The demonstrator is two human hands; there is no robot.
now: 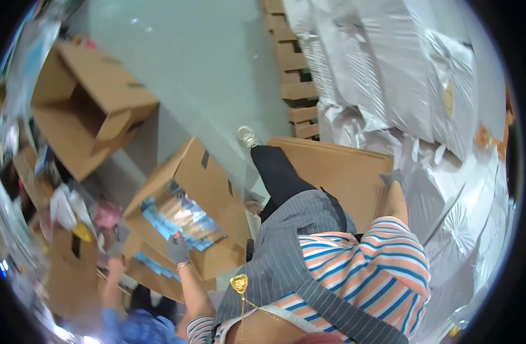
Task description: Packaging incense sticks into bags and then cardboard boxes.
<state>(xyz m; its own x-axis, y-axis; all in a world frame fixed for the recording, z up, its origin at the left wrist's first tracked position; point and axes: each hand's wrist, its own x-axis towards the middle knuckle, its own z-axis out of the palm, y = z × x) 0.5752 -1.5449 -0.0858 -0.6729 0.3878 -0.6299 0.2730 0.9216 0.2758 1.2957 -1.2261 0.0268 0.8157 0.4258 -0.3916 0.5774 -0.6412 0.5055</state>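
Note:
My left hand, in a grey glove, is above an open cardboard box to my left. Its fingers look drawn together, with a small red spot at their tips; what they hold, if anything, is too small to name. Inside the box lie clear plastic-wrapped packs with blue edges. Out to the right, my grey-gloved right hand is closed on the corner of a stack of flattened cardboard, which leans by my leg.
A co-worker in blue stands at lower left, a gloved hand by the box. Another open carton is at upper left. White-wrapped stacks and wooden pallets line the right. Mixed bags and cartons crowd the left.

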